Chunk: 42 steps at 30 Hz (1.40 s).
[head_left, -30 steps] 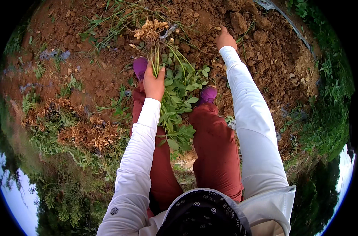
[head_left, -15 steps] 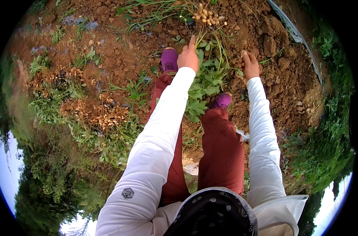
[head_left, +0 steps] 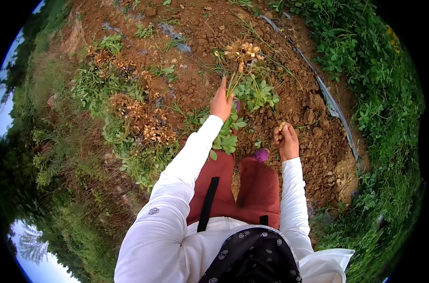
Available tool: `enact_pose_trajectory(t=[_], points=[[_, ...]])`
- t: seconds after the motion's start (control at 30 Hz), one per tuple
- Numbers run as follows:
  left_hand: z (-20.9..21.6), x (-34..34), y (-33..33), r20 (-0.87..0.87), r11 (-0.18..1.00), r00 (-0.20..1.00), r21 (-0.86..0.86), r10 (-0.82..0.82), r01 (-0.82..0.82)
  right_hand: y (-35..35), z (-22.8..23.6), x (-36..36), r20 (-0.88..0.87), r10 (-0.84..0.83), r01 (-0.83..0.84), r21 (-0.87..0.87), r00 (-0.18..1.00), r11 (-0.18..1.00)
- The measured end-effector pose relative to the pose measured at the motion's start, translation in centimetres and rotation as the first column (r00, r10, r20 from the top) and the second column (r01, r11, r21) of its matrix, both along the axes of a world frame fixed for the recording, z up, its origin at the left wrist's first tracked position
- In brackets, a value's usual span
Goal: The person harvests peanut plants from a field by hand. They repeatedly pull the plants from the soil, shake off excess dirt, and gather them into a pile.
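My left hand [head_left: 221, 101] is closed round the stems of a peanut plant [head_left: 232, 84]. At its far end hangs a cluster of pale peanut pods [head_left: 245, 51]. Green leaves [head_left: 257, 92] of peanut plants spread beside and below that hand, partly over my purple shoe. Apart from the plant, to the right and nearer me, my right hand [head_left: 288, 141] is closed in a pinch. A small tan piece, which looks like a peanut pod [head_left: 283, 126], shows at its fingertips.
Brown cloddy soil [head_left: 313, 111] lies around the plant. A heap of pulled peanut plants [head_left: 143, 118] with pods is at the left. Torn plastic film [head_left: 330, 99] runs along the right, beside dense green plants [head_left: 361, 70]. My other purple shoe [head_left: 261, 154] stands nearby.
The view has shifted, so the ground and heap sit differently. Both hands appear lower in the picture, the left still gripping stems. The tan piece at my right fingertips shows more clearly.
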<state>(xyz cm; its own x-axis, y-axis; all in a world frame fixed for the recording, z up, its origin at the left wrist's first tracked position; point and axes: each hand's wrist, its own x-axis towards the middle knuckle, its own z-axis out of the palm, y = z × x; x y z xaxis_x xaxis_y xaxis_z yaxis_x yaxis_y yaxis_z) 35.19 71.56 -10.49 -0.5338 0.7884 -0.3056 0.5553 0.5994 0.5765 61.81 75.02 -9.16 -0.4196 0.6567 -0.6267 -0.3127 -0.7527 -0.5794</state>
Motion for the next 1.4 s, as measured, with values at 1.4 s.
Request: enact_pose_trajectory(t=[1.4], points=[[24.0, -33.1, -47.3, -0.498, 0.768, 0.814, -0.382, 0.297, -0.514, -7.9, 20.4, -38.1, -0.149, 0.826, -0.837, -0.161, 0.544, 0.523]])
